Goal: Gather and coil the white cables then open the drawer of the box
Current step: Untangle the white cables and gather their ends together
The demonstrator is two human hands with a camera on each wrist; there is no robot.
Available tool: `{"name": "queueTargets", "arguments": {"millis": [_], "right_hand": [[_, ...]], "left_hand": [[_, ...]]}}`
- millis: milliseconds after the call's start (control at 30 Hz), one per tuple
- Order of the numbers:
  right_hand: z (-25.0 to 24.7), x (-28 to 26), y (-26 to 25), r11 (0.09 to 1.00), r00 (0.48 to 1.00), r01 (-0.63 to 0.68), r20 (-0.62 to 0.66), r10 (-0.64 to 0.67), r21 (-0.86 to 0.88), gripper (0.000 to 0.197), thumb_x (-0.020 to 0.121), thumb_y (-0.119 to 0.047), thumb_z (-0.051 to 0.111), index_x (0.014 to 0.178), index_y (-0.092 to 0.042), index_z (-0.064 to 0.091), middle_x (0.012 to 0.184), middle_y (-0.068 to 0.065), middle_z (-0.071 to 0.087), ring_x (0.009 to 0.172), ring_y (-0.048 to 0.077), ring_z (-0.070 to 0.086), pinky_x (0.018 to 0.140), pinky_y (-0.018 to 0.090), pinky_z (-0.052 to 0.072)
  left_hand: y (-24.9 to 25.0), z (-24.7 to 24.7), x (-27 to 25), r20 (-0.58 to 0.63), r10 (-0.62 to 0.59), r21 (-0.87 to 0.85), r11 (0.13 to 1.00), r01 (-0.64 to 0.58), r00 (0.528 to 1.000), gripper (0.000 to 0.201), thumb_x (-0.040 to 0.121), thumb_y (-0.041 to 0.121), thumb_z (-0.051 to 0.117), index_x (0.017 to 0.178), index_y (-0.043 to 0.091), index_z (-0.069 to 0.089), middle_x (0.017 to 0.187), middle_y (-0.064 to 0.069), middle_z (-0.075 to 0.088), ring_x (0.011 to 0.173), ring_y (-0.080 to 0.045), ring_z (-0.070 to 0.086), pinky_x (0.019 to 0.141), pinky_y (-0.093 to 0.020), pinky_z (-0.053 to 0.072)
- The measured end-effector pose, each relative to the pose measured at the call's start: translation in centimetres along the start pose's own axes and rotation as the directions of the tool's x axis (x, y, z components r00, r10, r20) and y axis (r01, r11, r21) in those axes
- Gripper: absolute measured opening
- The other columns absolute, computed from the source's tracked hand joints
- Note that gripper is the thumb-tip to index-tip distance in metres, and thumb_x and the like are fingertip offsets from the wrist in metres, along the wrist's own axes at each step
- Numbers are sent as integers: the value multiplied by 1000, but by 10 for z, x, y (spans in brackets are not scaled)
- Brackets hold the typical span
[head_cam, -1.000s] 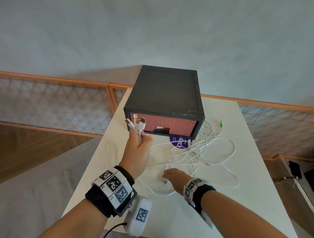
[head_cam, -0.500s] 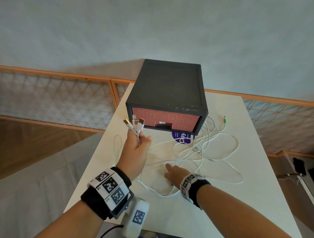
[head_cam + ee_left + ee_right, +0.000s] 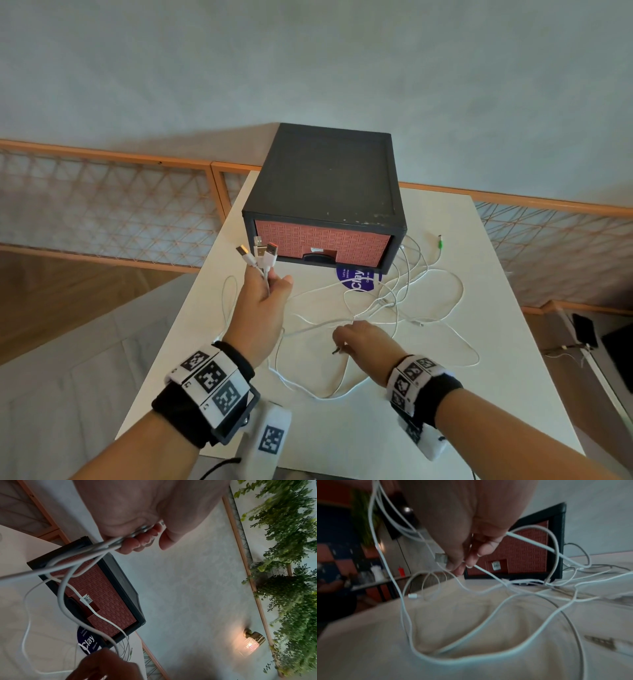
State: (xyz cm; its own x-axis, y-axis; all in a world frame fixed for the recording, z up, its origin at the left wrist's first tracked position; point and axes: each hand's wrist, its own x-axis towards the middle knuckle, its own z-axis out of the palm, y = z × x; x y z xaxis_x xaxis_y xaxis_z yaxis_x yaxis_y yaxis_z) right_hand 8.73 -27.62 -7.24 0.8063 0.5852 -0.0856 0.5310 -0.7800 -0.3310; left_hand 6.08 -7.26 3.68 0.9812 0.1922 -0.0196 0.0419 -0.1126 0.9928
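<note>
Several white cables [image 3: 394, 308] lie tangled on the white table [image 3: 513, 394] in front of a black box [image 3: 329, 178] whose red patterned drawer [image 3: 322, 241] is closed. My left hand [image 3: 263, 294] is raised before the drawer's left side and grips a bundle of cable ends, their USB plugs [image 3: 260, 251] sticking up. In the left wrist view the cables [image 3: 106, 545] run down out of that fist. My right hand [image 3: 359, 339] hovers low over the tangle and pinches a cable end with a metal plug [image 3: 441, 558] between thumb and fingers.
A round blue sticker [image 3: 358, 279] lies under the box's front edge. A cable end with a green plug [image 3: 441, 243] lies right of the box. An orange mesh railing [image 3: 102, 205] runs behind the table, and the table's edges drop off on both sides.
My right hand has lifted off the table and now pinches a cable plug. My left hand has held the bundle in about the same place.
</note>
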Motion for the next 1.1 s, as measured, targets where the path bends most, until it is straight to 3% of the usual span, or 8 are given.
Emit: {"name": "queueTargets", "arguments": {"millis": [167,233,333,533,733,800,900,1100], "right_hand": [[-45,-18,-13,975,986,23,-167,14,219,17,89,-32,51,94,-20,62,90,0,70,84,20,61,77,33,49],[-68,-20,-17,934,963,-3,-250,99,358,4,89,-25,58,87,-22,56,86,0,70,79,15,62,75,29,50],[-106,-17,-25,809,902,18,-359,241,587,27,89,-4,56,81,-27,46,74,-6,69,74,5,66,67,12,47],[-175,-6,-44,651,828,206,-484,282,731,7,90,-9,57,91,-11,51,82,5,73,74,29,62,75,37,52],[-183,9,-75,674,874,171,-426,233,719,12,87,-12,62,81,-22,57,71,-11,58,67,9,55,69,28,53],[-182,13,-78,639,875,149,-401,271,755,10,88,-9,61,83,-18,59,71,-8,60,68,11,59,74,36,57],[-181,13,-79,594,878,117,-362,314,796,3,89,-6,58,89,-8,61,69,2,60,61,21,58,70,46,57],[-179,13,-72,722,842,66,-427,329,688,2,83,-13,67,83,-12,66,67,-10,60,55,-7,54,56,7,44]], "left_hand": [[10,3,3,61,46,8,999,-47,997,26,98,34,42,75,21,37,67,5,36,63,-9,34,70,-30,32],[15,6,4,67,62,-3,998,-61,996,31,98,34,39,72,18,35,68,-4,30,59,-11,30,63,-29,30],[21,11,9,73,81,1,997,-81,994,31,99,34,37,73,17,36,67,-5,30,59,-12,29,61,-28,29],[32,27,17,139,105,-60,993,-97,985,23,99,33,39,79,25,50,68,8,40,62,-7,38,66,-25,34],[50,45,14,246,155,-168,979,-116,957,28,98,38,38,111,21,56,70,5,51,75,-29,47,73,-42,43],[49,46,14,266,151,-176,979,-106,952,29,97,42,36,107,26,58,71,7,50,65,-12,45,65,-28,39],[45,46,17,302,150,-168,980,-103,941,34,97,41,34,102,17,58,81,-7,49,64,-7,41,60,-18,37],[44,47,19,392,172,-148,981,-123,904,30,98,39,33,88,20,54,64,4,44,56,-4,37,55,-16,35]]}}
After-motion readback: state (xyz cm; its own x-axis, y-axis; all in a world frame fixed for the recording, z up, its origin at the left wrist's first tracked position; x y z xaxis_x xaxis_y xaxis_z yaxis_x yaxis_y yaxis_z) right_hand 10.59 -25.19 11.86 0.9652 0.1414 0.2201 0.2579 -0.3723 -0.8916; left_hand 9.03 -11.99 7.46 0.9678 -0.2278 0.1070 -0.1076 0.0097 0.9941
